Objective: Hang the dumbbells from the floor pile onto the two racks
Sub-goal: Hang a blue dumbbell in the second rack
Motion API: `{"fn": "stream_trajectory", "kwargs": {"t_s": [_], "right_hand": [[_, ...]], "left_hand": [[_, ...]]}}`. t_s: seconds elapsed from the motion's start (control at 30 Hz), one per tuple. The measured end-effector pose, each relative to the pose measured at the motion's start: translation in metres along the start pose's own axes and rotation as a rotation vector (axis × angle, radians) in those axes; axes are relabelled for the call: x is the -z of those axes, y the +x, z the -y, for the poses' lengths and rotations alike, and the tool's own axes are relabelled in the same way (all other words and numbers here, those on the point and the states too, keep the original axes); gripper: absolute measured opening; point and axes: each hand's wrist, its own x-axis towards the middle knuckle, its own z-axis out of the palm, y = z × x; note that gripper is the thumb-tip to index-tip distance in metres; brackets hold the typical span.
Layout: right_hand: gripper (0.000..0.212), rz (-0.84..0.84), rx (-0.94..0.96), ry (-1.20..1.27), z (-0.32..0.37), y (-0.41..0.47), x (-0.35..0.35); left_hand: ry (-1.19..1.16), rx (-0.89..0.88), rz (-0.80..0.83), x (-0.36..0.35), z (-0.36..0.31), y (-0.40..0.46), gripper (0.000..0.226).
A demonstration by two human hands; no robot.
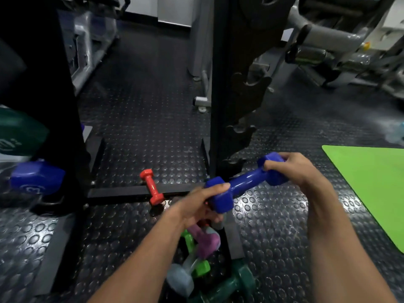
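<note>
Black studded rubber floor [140,119] is seen throughout, gym machines behind. A green mat [371,182] lies at right. A black rack [220,95] stands centre. The blue dumbbell [244,182] is gripped at its ends by left hand [196,206] and right hand [295,171], above the floor pile [203,259].

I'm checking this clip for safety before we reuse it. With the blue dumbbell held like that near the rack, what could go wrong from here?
1. The left hand and right hand grip the blue dumbbell by its heads, not the handle; it might slip and drop onto the floor pile.
2. The red dumbbell lies loose across the rack's base bar; a foot could roll on it.
3. The rack's hooks sit in shadow, so a hang might miss.
</note>
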Motion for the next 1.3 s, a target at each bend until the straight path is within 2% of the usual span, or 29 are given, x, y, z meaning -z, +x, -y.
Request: {"fn": "stream_trajectory", "kwargs": {"t_s": [0.13,0.23,0.3,0.4,0.53,0.63,0.7,0.83,0.97,1.1,1.23,1.3], "right_hand": [[0.064,-0.245,-0.013,0.207,-0.009,0.009,-0.007],[0.073,-0.404,-0.096,0.669,-0.016,0.009,-0.021],[0.058,-0.348,-0.221,0.889,-0.02,0.006,-0.031],[0.031,-0.094,-0.327,1.014,-0.024,0.001,-0.05],[0.018,-0.053,-0.238,0.966,-0.026,0.021,-0.042],[0.016,-0.015,-0.203,0.868,-0.017,0.038,-0.027],[0.017,-0.004,-0.166,0.832,-0.009,0.052,-0.018],[0.021,-0.01,-0.132,0.773,0.01,0.072,-0.013],[0.022,0.018,-0.103,0.67,0.018,0.086,-0.024],[0.024,0.058,-0.135,0.615,0.028,0.094,-0.037],[0.015,0.068,-0.129,0.579,0.038,0.105,-0.047],[0.021,0.053,-0.116,0.558,0.043,0.112,-0.051]], "left_hand": [[-0.217,-0.114,-0.102,-0.042,0.011,0.022,0.067],[-0.329,-0.117,-0.131,-0.067,0.014,0.037,0.066],[-0.378,-0.128,-0.14,-0.077,0.016,0.045,0.061],[-0.434,-0.141,-0.124,-0.091,0.017,0.053,0.058],[-0.516,-0.153,-0.056,-0.107,0.012,0.062,0.041],[-0.532,-0.148,-0.006,-0.112,0.004,0.073,0.045],[-0.458,-0.13,-0.024,-0.116,-0.006,0.077,0.049],[-0.196,-0.197,-0.236,-0.127,-0.022,0.085,0.051],[-0.098,-0.26,-0.457,-0.134,-0.019,0.1,0.088],[-0.386,-0.26,-0.435,-0.133,-0.02,0.103,0.042],[-0.478,-0.265,-0.385,-0.116,-0.024,0.104,0.04],[-0.581,-0.273,-0.316,-0.108,-0.026,0.103,0.039]]}}
